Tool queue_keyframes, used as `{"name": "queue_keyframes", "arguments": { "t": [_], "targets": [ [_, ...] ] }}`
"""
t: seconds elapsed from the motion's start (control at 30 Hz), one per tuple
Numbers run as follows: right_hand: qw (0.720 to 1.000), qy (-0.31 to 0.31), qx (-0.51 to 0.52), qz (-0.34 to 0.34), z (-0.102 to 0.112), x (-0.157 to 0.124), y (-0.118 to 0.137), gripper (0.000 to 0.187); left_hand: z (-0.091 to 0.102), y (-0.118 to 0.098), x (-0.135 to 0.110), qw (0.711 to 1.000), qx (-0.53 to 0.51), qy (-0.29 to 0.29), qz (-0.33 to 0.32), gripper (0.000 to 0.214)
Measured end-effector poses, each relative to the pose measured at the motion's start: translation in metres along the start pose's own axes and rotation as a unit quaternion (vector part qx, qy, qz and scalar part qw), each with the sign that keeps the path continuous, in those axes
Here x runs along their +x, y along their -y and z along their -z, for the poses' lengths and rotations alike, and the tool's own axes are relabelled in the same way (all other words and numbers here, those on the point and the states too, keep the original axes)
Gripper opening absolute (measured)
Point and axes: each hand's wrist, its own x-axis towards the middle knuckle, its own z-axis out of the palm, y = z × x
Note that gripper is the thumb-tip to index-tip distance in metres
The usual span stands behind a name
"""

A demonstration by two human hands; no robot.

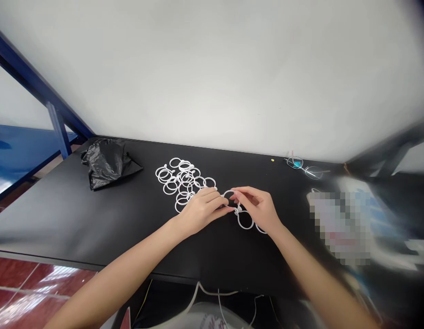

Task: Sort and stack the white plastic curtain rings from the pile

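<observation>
White rings with small eyelets, like curtain rings, lie in a loose pile (185, 188) on the black table. To the right of the pile, my left hand (202, 206) pinches the left side of one white ring (229, 191). The fingers of my right hand (259, 208) close on the same ring's right side. Just below the held ring, by its eyelet, a second white ring (245, 228) appears to hang on or touch it. Part of another ring (262, 230) shows under my right hand. Fingers cover some of the contact between the rings.
A crumpled black plastic bag (107, 163) lies at the back left of the table (136, 224). Eyeglasses (305, 169) rest at the back right, near the wall. A blurred plastic package (342, 224) is on the right. White cords (198, 292) hang below the front edge.
</observation>
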Motion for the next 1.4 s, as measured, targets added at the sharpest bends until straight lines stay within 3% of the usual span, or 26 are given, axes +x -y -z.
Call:
{"name": "queue_keyframes", "arguments": {
  "t": [0.17,0.3,0.4,0.5,0.57,0.63,0.73,1.1,1.27,1.4],
  "targets": [
    [0.998,-0.010,-0.009,0.068,0.000,-0.002,0.002,0.020,0.000,0.004,0.002,0.996,0.034,-0.080,0.004,0.015],
    [0.988,-0.024,-0.050,0.147,-0.001,-0.004,0.003,0.011,0.000,0.004,0.002,0.996,0.025,-0.091,0.003,0.013],
    [0.978,-0.036,-0.067,0.193,-0.004,-0.004,0.004,0.014,0.002,0.001,0.002,0.995,0.023,-0.100,0.006,0.009],
    [0.973,-0.033,-0.053,0.224,-0.008,-0.005,0.004,0.020,0.007,-0.003,0.004,0.989,0.057,-0.126,0.049,0.025],
    [0.970,-0.023,-0.034,0.242,-0.012,-0.007,0.005,0.024,0.009,-0.004,0.004,0.990,0.056,-0.108,0.077,0.036],
    [0.967,-0.019,-0.019,0.254,-0.016,-0.009,0.006,0.027,0.009,-0.004,0.004,0.994,0.016,-0.051,0.095,0.034],
    [0.967,-0.014,0.002,0.253,-0.020,-0.012,0.007,0.029,0.008,-0.004,0.002,0.991,-0.054,0.011,0.121,0.035],
    [0.976,0.005,0.067,0.209,-0.022,-0.015,0.007,0.023,0.007,-0.007,0.002,0.987,-0.098,0.002,0.124,0.038],
    [0.986,0.048,-0.016,0.160,-0.001,-0.005,0.013,0.018,0.007,0.001,0.002,0.992,-0.006,0.019,0.126,0.034],
    [0.971,0.138,-0.166,0.103,0.022,0.004,0.012,0.008,0.007,0.013,0.002,0.987,0.107,0.030,0.119,0.034]
  ]
}}
